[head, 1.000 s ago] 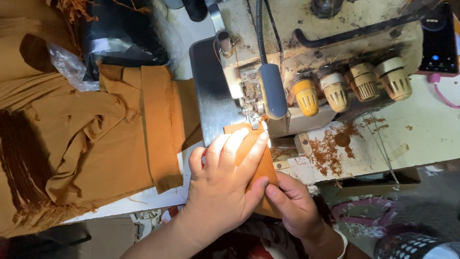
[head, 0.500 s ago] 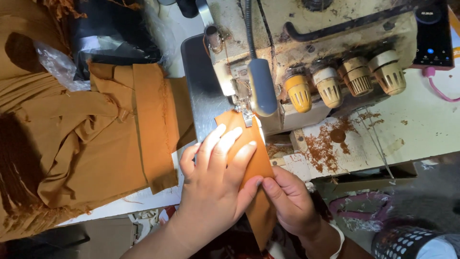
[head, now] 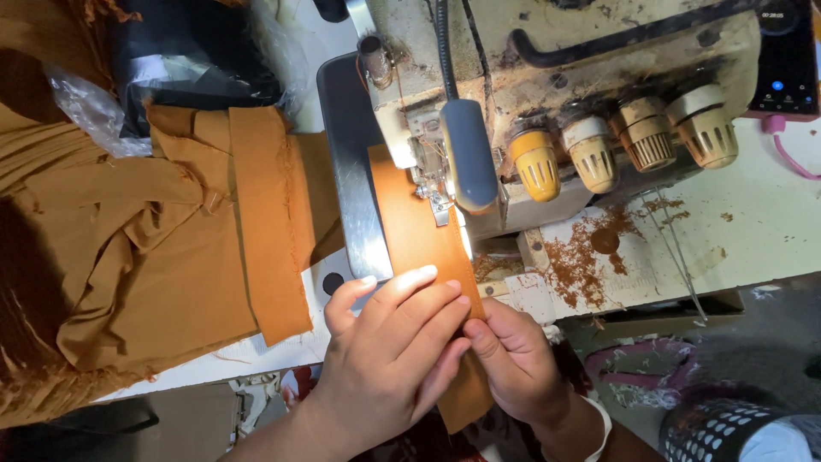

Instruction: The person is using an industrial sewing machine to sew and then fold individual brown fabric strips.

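My left hand point(head: 389, 359) near, fingers spread flat, pressing narrow orange-brown fabric strip point(head: 419, 239) onto bench point(head: 770, 239). My right hand point(head: 513, 359) just beside, grip pinching strip's right edge. Strip runs far from hands, under presser foot point(head: 438, 205) of worn cream overlock sewing machine point(head: 556, 77). Left: heap of matching orange-brown fabric point(head: 154, 248). Far right: four ribbed tension knobs point(head: 624, 145).
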